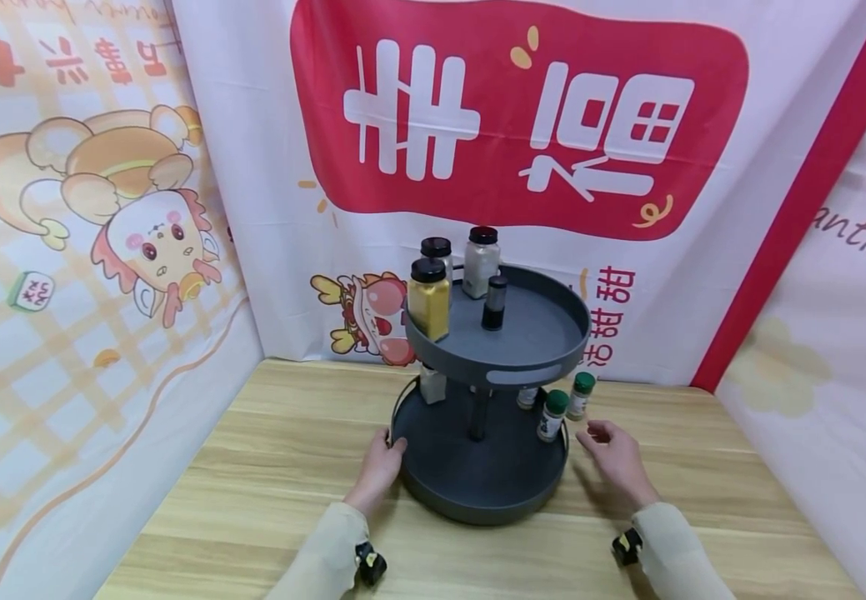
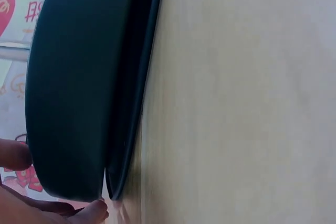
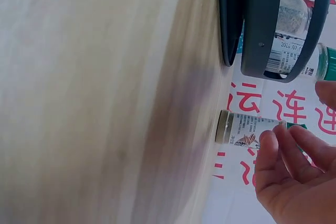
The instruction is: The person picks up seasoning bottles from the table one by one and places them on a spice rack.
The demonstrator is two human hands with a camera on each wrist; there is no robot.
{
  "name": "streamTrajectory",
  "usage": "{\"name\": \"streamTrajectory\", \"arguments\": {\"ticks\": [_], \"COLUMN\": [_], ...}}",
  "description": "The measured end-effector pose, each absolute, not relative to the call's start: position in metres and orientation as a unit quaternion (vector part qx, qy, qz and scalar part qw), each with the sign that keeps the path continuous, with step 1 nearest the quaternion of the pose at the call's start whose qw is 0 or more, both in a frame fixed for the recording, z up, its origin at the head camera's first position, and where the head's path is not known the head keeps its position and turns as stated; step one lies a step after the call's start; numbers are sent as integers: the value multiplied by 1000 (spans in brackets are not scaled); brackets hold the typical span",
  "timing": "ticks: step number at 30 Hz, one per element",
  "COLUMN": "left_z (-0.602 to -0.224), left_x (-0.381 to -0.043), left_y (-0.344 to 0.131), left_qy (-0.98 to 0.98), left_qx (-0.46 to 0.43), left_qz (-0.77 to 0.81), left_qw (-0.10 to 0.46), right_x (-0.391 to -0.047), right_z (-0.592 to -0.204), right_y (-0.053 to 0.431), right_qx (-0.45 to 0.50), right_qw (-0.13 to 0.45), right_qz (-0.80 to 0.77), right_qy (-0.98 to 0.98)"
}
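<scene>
A two-tier dark grey turntable rack (image 1: 482,510) stands on the table. My left hand (image 1: 380,467) grips the left rim of its lower tray, thumb at the top edge and fingers against the outer wall. Free of any object, my right hand (image 1: 616,458) hovers at the right of that tray with its fingers loosely bent. Just beyond its fingertips, a green-capped spice jar (image 1: 580,397) stands upright on the table; in the right wrist view the fingers overlap this jar (image 3: 247,129). Another green-capped jar (image 1: 552,417) sits inside the lower tray by the right rim.
On the upper tray (image 1: 538,325) stand a jar of yellow powder (image 1: 430,302), black-lidded jars of white contents (image 1: 482,265) and a small dark bottle (image 1: 494,304). More jars (image 1: 433,386) are partly hidden on the lower tier. A printed cloth (image 1: 267,167) hangs behind the wooden table (image 1: 252,500).
</scene>
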State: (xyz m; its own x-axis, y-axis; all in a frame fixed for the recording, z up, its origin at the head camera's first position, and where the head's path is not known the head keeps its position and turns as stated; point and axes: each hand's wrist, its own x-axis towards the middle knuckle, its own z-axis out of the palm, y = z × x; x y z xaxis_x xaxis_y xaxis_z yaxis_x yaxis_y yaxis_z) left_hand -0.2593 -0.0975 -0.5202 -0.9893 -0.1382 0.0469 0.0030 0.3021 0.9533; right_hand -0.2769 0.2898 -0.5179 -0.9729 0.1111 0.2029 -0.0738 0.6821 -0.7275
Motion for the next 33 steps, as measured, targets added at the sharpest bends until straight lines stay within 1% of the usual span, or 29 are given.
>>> {"name": "streamTrajectory", "arguments": {"ticks": [3, 9, 19, 26, 33], "left_z": [-521, -521, -526, -536, -536], "left_x": [-268, -283, -298, -307, -305], "left_y": [-101, -105, -110, -114, -115], "left_qy": [-804, -775, -786, -771, -772], "left_qx": [45, 44, 46, 41, 25], "left_qz": [-590, -630, -615, -635, -634], "left_qw": [59, 32, 45, 30, 23], "right_x": [-275, -274, -273, -276, -281], "right_z": [-518, -515, -510, -509, -508], "right_y": [292, 295, 297, 301, 302], "right_qx": [-10, -9, -27, -48, -59], "right_qw": [110, 101, 89, 64, 86], "right_qz": [396, 386, 376, 405, 402], "right_qy": [-912, -917, -922, -911, -910]}}
